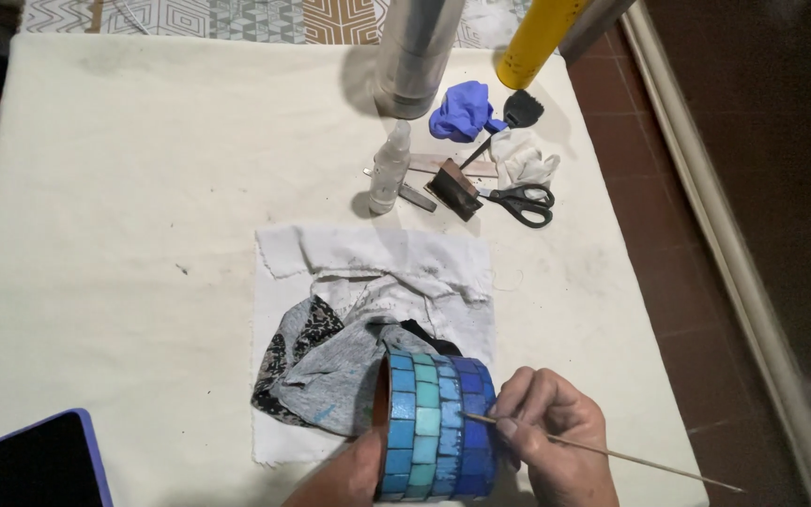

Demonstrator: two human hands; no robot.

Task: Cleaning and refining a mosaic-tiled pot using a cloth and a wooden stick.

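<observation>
Tiles on the blue mosaic pot (436, 424) look hard, slick and chippable, so my left hand (347, 477) braces its rim over the grey rag (330, 371) while my right hand (551, 434) pinches a thin wooden skewer (612, 454).

glossy blue tile mosaic pot (436, 427), thin wooden stick (612, 454), matt cream cloth table cover (124, 235), crumpled grey rag (330, 361)

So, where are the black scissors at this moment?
In the head view, the black scissors lie at the upper right of the cloth-covered table, just below the white glove and right of the small dark block.
</observation>
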